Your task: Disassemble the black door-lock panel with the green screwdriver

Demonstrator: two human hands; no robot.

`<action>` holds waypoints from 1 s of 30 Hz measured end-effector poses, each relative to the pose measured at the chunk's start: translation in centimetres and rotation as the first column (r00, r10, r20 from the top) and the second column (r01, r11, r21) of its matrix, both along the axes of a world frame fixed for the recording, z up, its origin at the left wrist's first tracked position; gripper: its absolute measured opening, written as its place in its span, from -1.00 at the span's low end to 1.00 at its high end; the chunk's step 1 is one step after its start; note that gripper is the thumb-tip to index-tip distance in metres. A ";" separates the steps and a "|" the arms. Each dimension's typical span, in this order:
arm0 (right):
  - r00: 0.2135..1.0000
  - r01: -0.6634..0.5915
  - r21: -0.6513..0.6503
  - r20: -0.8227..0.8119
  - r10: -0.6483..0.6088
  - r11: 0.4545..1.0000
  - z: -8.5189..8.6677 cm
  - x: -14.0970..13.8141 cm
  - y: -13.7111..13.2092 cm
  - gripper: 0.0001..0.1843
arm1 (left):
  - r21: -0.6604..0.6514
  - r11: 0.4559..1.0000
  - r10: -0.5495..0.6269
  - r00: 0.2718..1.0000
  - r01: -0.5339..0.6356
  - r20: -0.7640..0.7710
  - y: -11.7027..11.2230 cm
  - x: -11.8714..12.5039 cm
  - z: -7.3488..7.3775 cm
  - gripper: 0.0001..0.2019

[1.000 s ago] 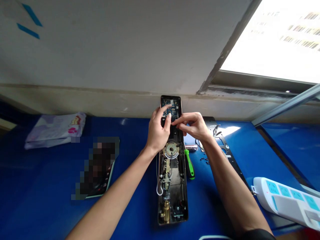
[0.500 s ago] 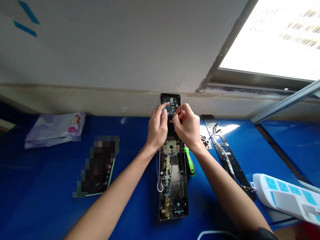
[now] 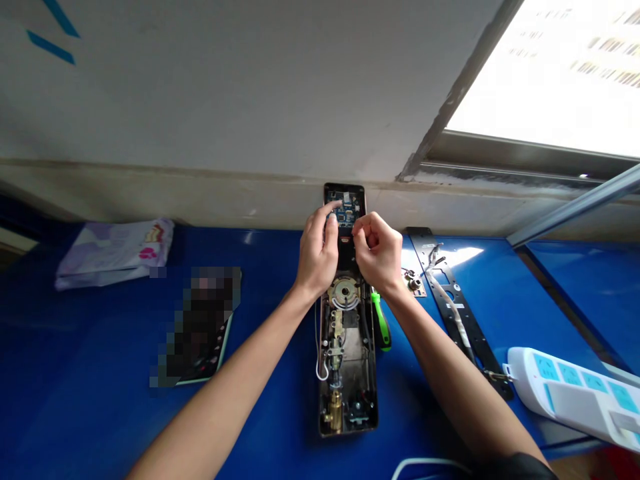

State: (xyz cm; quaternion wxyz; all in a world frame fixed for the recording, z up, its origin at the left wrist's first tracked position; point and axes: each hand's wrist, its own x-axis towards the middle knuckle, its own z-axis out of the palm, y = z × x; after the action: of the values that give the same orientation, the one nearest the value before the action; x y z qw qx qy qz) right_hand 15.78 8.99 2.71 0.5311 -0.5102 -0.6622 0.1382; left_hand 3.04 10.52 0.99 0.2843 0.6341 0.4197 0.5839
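Observation:
An opened smart door lock housing [image 3: 356, 333] lies lengthwise on the blue table, its metal mechanism and round plate showing. At its far end sits a blue circuit board [image 3: 347, 215]. My left hand [image 3: 318, 253] grips the left edge there, its index finger reaching over the board and the thumb beside it. On the right edge, just below the board, my right hand [image 3: 379, 255] is closed in a pinch; whatever is between its fingertips is too small to make out. A green and black screwdriver [image 3: 382, 323] rests close against the housing's right side, below my right hand.
Right of the housing lie a small part with a round fitting [image 3: 414, 281] and a long black plate [image 3: 457, 313] with a taped cable. A white power strip [image 3: 570, 387] stands at the right. To the left are a phone-like slab [image 3: 200, 333] and a purple-white packet [image 3: 117, 252].
My right hand has drawn slightly back and right from the board's lower edge, fingers still pinched. The left hand keeps its place on the housing. The whole view has shifted a little.

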 end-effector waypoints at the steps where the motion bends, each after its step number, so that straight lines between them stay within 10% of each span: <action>1: 1.000 -0.003 0.000 -0.002 0.003 1.000 0.0 0.0 0.0 -0.82 | 0.004 1.000 -0.002 1.000 0.002 0.002 0.0 0.0 0.0 -0.65; 16: 1.000 -0.005 -0.073 -0.019 0.004 0.997 1.2 0.0 -0.8 -0.90 | -0.001 1.000 -0.013 0.999 0.013 -0.033 0.0 -0.1 0.3 -0.64; 23: 0.986 -0.079 -0.281 0.119 0.116 0.957 5.0 4.1 -0.1 -0.90 | -0.032 0.999 -0.015 1.000 0.015 -0.025 -0.1 -0.1 0.4 -0.65; 30: 0.918 -0.006 -0.505 0.339 0.205 0.863 5.0 7.1 0.6 -0.86 | 0.012 0.999 0.054 0.990 -0.053 -0.132 -0.4 -0.2 1.1 -0.67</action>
State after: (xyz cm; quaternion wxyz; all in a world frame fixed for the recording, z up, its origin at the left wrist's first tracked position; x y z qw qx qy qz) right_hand 22.87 9.59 7.74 0.2353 -0.6078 -0.7226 0.2303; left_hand 2.80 10.16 2.08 0.2373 0.6611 0.4520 0.5498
